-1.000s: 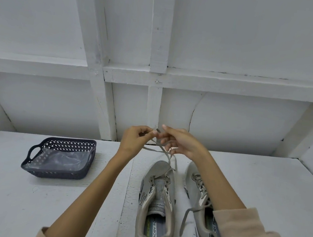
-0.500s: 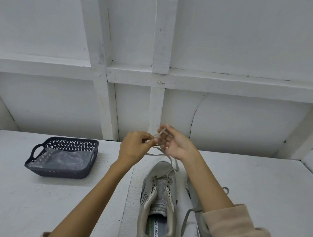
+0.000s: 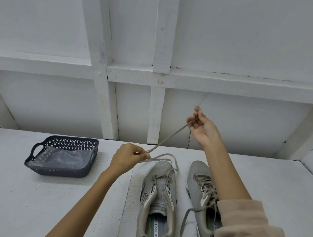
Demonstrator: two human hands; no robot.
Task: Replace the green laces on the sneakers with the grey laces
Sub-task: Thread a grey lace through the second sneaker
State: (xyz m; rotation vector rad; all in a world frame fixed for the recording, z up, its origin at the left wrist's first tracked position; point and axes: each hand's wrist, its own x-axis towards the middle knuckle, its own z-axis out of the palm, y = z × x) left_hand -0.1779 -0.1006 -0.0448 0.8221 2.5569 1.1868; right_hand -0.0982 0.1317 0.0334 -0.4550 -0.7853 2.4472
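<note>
Your left hand (image 3: 129, 158) pinches the grey lace (image 3: 169, 137) just beyond the toe of the left sneaker (image 3: 161, 172). From there it stretches taut toward two o'clock to your right hand (image 3: 203, 129), which pinches its end.

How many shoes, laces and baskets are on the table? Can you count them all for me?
Sneakers: 2, left sneaker and right sneaker
Grey laces: 2, held lace and threaded lace
Baskets: 1, dark basket
Total: 5
</note>
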